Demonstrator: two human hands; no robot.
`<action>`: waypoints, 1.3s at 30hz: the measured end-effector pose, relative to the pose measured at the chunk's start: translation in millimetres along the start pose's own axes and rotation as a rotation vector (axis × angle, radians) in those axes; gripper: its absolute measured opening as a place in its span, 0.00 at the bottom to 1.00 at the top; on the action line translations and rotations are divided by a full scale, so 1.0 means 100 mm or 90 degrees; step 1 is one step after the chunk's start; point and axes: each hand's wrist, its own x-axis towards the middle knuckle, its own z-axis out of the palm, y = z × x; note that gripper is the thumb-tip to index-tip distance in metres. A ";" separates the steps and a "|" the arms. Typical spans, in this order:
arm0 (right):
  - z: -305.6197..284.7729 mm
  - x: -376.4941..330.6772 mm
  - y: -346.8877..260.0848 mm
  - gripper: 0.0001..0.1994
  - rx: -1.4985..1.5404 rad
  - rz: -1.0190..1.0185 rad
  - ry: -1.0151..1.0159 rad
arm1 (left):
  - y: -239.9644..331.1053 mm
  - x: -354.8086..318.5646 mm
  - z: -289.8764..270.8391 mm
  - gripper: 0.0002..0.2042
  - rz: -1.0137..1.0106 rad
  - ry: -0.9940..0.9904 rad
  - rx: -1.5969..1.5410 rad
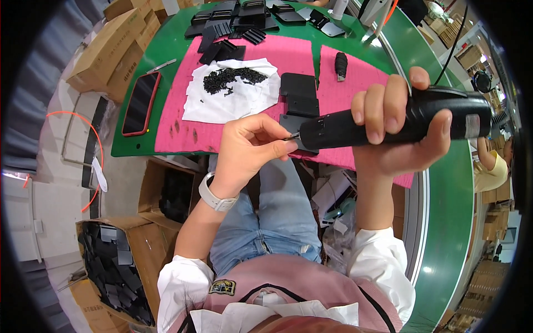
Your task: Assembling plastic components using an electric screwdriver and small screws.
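My right hand [408,150] is wrapped around a black electric screwdriver [333,129], held level with its tip toward the left. At that tip, the thumb and fingertips of my left hand [250,141] are pinched together; whatever small piece lies between them is too hidden to name. Beneath the tool's front end, a black flat plate [298,85] and other dark plates lie on the pink mat [172,125]. Left of them, many small black screws [222,79] are heaped on a white cloth [208,108].
Black plastic parts [252,14] are stacked at the back of the green table [166,50]. A red-edged phone [141,104] lies at left, and a black-wrapped tool [341,66] at right. Cardboard boxes, one holding black pieces [114,266], stand on the floor at left.
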 end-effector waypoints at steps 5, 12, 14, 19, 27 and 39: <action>-0.20 0.15 0.02 0.19 0.127 0.063 0.034 | -0.04 0.02 0.03 0.23 -0.019 -0.052 -0.011; -0.64 0.45 0.04 0.17 -0.153 0.104 -0.025 | -0.26 0.30 0.06 0.09 0.115 0.116 0.236; -0.71 0.46 0.11 0.15 -0.177 0.113 0.002 | -0.30 0.41 0.06 0.08 0.177 0.138 0.319; -0.79 0.45 0.24 0.15 -0.201 0.100 0.004 | -0.36 0.57 0.08 0.05 0.156 0.167 0.297; -0.84 0.48 0.21 0.16 -0.221 0.132 0.039 | -0.41 0.59 0.05 0.03 0.092 0.120 0.276; -0.62 0.52 0.38 0.13 -0.243 0.191 -0.045 | -0.41 0.60 0.09 0.03 0.120 0.138 0.325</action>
